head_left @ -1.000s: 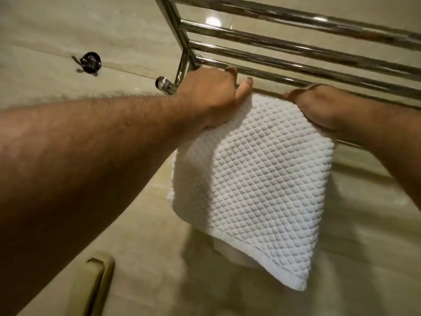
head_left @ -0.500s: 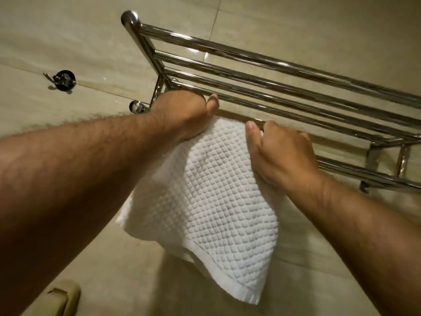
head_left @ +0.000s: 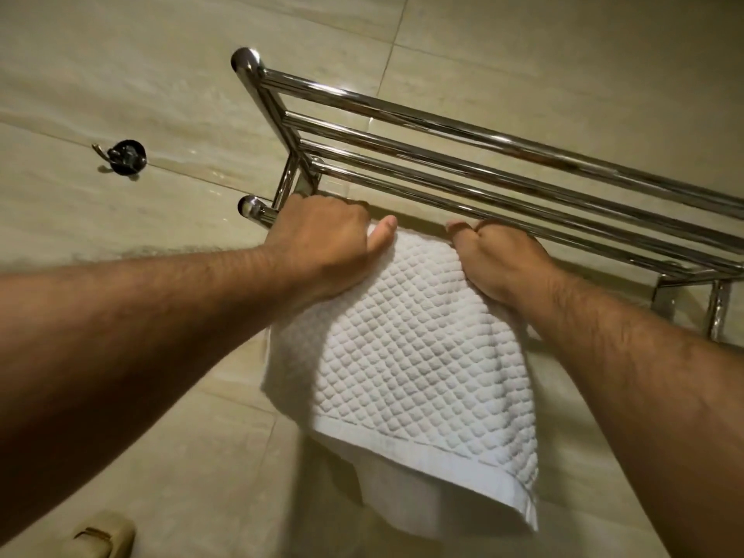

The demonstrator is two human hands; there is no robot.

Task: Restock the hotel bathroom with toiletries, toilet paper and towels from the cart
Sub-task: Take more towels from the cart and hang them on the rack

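White waffle towel [head_left: 418, 356] — draped over lower bar of chrome rack [head_left: 483, 155]. Left hand [head_left: 322, 243] and right hand [head_left: 503, 259], set apart, each grip its top fold. Black hook [head_left: 127, 157] on tiled wall — left.

Hanging a towel: my right hand [head_left: 503, 263] has come in beside my left hand [head_left: 322, 243] on the top fold.

A second ago my right hand gripped the towel [head_left: 414, 356] at its far right edge. Half a second ago it lay lower, on the front face. Now it curls over the top fold at the rail [head_left: 253, 207], its thumb pointing at my left thumb across a short gap. The towel hangs narrower between my hands. My view has pulled back since a second ago, showing more of the rack [head_left: 443, 126].
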